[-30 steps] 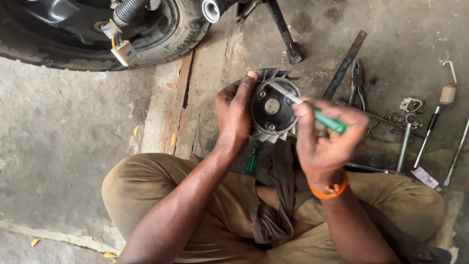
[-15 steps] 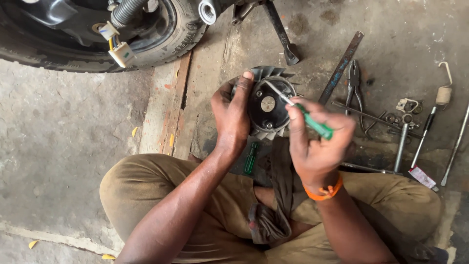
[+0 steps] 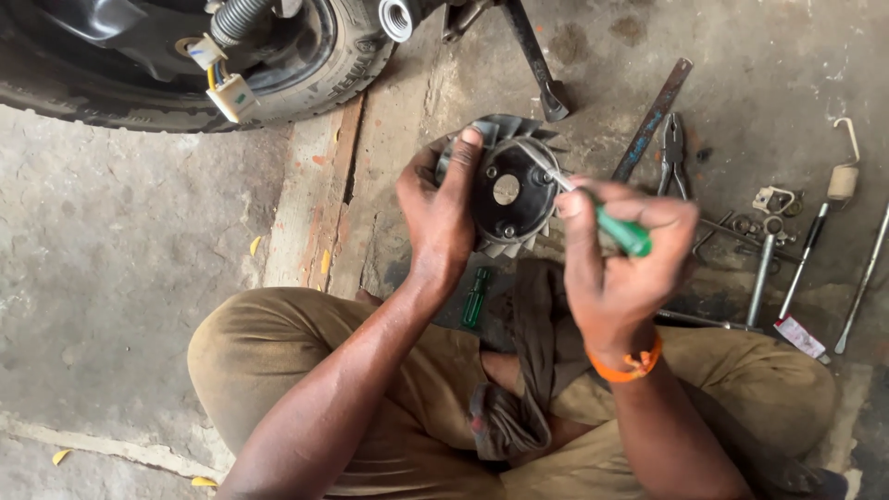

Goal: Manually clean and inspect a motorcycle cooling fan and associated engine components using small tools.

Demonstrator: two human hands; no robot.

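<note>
Since the earlier frames the right hand [image 3: 619, 268] has drawn a little lower and closer to the body, and the screwdriver [image 3: 593, 211] now lies at a flatter slant, its tip moved from the hub's middle to the right edge of the dark plate. The finned fan wheel [image 3: 507, 190] stays held up over the concrete floor [image 3: 111, 241], in front of the person's folded knees.

The left hand [image 3: 443, 215] is clamped on the wheel's left side, thumb pressed up along the dark face and fingers wrapped behind the fins. The right hand is closed around the screwdriver's green handle; an orange band [image 3: 628, 363] circles that wrist. The two hands are apart, with the wheel between them.

A second green-handled tool [image 3: 475, 296] lies on the floor just below the wheel, beside a dark rag [image 3: 528, 361] draped over the lap. To the right lie pliers [image 3: 673, 157], a flat metal bar [image 3: 653, 120], several long tools and a small white-and-red label-like piece [image 3: 799, 336] near the right knee. At top left a tyre [image 3: 306, 69] stands, with a small white rectangular connector [image 3: 233, 94] hanging from yellow wires before it.
</note>
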